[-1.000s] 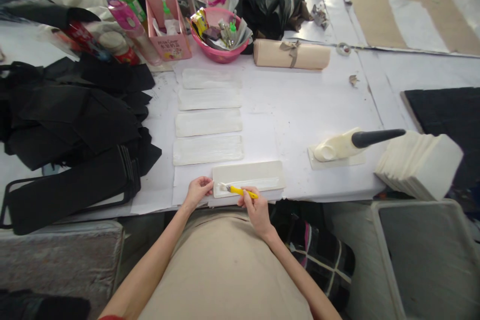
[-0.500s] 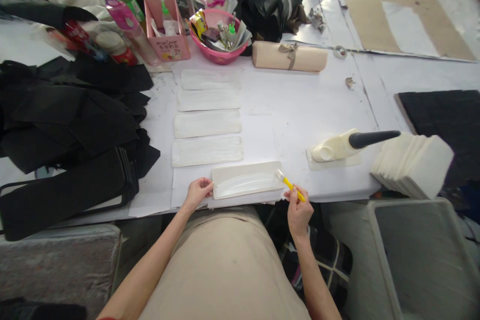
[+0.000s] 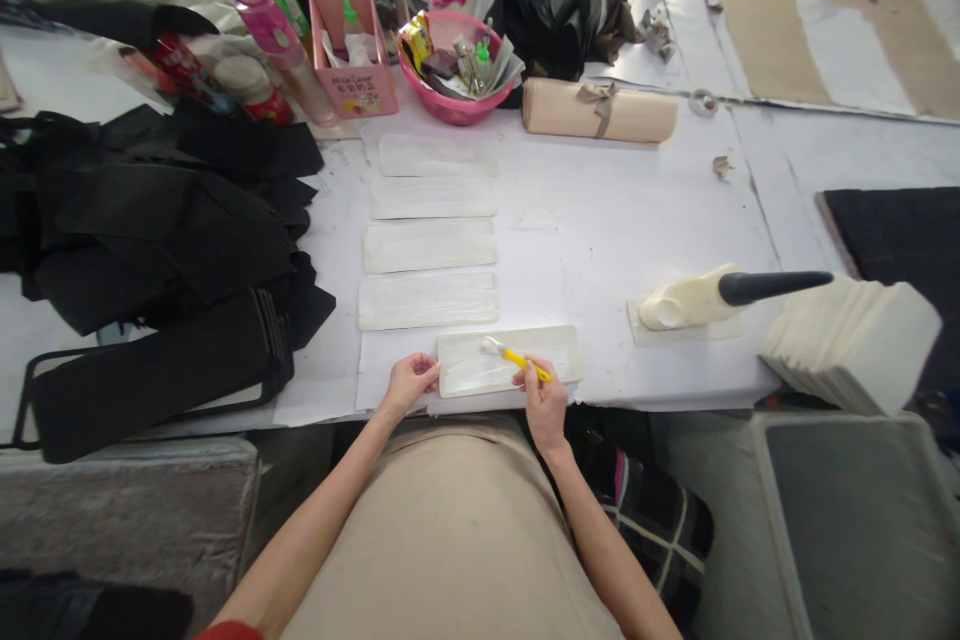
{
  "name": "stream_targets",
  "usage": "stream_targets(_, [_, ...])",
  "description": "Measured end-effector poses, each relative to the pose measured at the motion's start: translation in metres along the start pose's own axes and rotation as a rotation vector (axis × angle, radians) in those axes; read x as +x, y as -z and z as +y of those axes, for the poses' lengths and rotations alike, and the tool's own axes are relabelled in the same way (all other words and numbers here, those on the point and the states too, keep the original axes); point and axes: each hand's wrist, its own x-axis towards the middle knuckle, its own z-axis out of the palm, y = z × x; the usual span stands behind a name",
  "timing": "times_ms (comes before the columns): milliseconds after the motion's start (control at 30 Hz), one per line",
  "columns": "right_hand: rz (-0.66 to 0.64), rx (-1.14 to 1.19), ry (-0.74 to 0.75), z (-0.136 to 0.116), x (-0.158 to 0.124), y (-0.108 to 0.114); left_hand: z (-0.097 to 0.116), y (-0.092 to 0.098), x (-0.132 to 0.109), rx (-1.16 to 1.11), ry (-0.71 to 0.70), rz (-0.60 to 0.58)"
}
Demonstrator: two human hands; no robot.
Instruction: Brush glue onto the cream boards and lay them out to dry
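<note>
My right hand (image 3: 545, 398) is closed on a yellow-handled brush (image 3: 517, 358) whose pale bristles rest on a white rectangular strip (image 3: 510, 360) lying at the table's near edge. My left hand (image 3: 409, 383) has its fingers curled on the strip's left end, pressing it down. The strip's surface looks wet and glossy. Beyond it lie several similar white strips (image 3: 427, 300) in a column reaching toward the back.
A cream glue bottle with a black nozzle (image 3: 701, 296) lies to the right, beside a stack of white pieces (image 3: 851, 340). Black fabric and bags (image 3: 165, 260) fill the left. A pink bowl (image 3: 457, 70), pink box (image 3: 352, 55) and beige roll (image 3: 600, 112) stand behind. A grey bin (image 3: 862, 520) sits lower right.
My right hand swept the brush from the strip's left end out past its right end, then came back onto the middle of the strip. My left hand stayed on the left end.
</note>
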Motion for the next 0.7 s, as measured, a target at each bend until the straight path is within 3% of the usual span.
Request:
stream_targets(67, [0.089,-0.104,0.019,-0.004,-0.001,0.013,0.001,0.0,0.0,-0.009,0.004,-0.006])
stream_targets(133, [0.087,-0.108,0.034,-0.013,-0.003,0.012,0.001,0.0,0.0,-0.015,0.005,-0.012])
stream_targets(300, [-0.191,0.168,0.018,-0.03,-0.004,-0.04,0.0,0.0,0.002,-0.005,0.01,-0.007])
stream_targets(433, [-0.188,0.257,-0.044,-0.02,0.002,-0.061,-0.001,-0.001,0.001,-0.006,0.01,0.009])
stream_targets(533, [-0.065,0.276,-0.09,-0.009,0.005,-0.044,-0.002,-0.001,0.0,0.001,0.003,0.009])
stream_targets(700, [0.217,0.168,-0.106,0.014,0.016,0.015,-0.002,-0.001,-0.001,0.025,-0.007,0.017])
